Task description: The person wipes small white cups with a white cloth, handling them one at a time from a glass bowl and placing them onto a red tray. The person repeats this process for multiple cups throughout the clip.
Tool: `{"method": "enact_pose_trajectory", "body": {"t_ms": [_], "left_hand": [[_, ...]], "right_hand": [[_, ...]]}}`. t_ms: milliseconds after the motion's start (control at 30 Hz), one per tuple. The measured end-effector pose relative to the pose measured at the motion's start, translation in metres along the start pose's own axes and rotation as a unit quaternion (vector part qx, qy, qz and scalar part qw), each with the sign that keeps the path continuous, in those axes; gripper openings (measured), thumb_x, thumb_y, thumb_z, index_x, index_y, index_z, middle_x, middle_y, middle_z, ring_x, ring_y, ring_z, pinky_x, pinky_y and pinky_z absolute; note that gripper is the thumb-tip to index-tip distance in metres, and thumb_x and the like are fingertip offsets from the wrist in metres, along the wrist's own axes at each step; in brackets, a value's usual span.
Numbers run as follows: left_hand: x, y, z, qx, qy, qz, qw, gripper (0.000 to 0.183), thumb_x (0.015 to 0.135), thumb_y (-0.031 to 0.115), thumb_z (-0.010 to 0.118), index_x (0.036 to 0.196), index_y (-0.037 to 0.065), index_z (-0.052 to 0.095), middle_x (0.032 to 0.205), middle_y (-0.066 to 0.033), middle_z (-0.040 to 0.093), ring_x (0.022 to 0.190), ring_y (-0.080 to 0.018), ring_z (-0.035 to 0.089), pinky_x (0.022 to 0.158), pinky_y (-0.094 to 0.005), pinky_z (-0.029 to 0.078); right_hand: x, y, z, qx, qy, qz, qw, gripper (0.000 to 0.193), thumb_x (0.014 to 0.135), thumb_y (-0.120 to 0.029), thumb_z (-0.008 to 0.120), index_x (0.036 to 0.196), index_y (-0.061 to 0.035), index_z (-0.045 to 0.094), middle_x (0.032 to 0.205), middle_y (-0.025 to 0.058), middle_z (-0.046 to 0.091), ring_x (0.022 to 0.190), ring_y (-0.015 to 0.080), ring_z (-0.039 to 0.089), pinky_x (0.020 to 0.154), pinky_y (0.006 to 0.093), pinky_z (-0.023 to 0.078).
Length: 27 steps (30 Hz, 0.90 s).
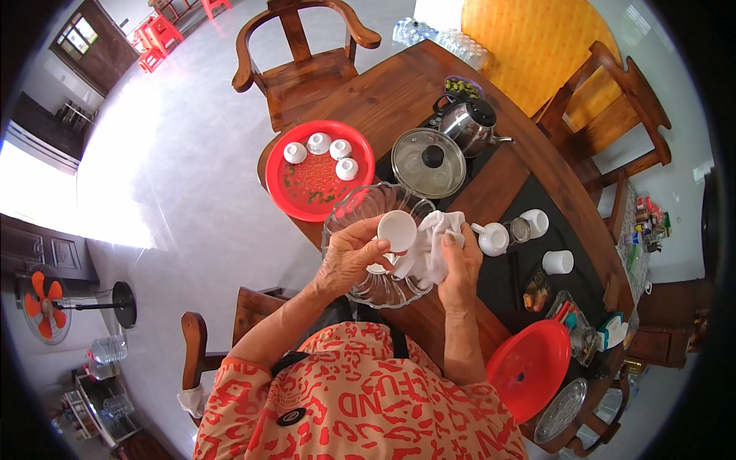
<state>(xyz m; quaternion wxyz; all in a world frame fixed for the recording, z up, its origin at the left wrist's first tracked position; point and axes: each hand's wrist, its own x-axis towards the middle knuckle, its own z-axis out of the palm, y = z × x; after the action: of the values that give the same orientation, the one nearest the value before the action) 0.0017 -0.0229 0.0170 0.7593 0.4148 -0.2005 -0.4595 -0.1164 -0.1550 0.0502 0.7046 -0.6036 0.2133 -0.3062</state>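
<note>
White cup (pixel 397 231) sits in left hand (pixel 346 257) beside cloth (pixel 429 247).

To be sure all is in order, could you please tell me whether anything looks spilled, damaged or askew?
Nothing stands out. The small white cup in the left hand shows no visible chip, four white cups sit upside down on the red tray, and the metal kettle stands upright. I see no spill on the wooden table.
</note>
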Motion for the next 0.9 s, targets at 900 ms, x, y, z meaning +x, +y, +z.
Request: {"method": "enact_pose_trajectory", "body": {"t_ms": [900], "left_hand": [[-0.012, 0.008, -0.004, 0.047, -0.026, -0.050, 0.997, 0.052, 0.080, 0.011, 0.071, 0.125, -0.002, 0.049, 0.112, -0.0075, 0.059, 0.098, -0.0126, 0.058, 0.082, -0.0265, 0.050]], "right_hand": [[-0.020, -0.014, 0.007, -0.438, -0.186, -0.198, 0.857, 0.038, 0.075, -0.002, 0.063, 0.113, -0.0015, 0.060, 0.104, 0.0095, 0.049, 0.083, 0.0233, 0.054, 0.070, 0.0304, 0.049]]}}
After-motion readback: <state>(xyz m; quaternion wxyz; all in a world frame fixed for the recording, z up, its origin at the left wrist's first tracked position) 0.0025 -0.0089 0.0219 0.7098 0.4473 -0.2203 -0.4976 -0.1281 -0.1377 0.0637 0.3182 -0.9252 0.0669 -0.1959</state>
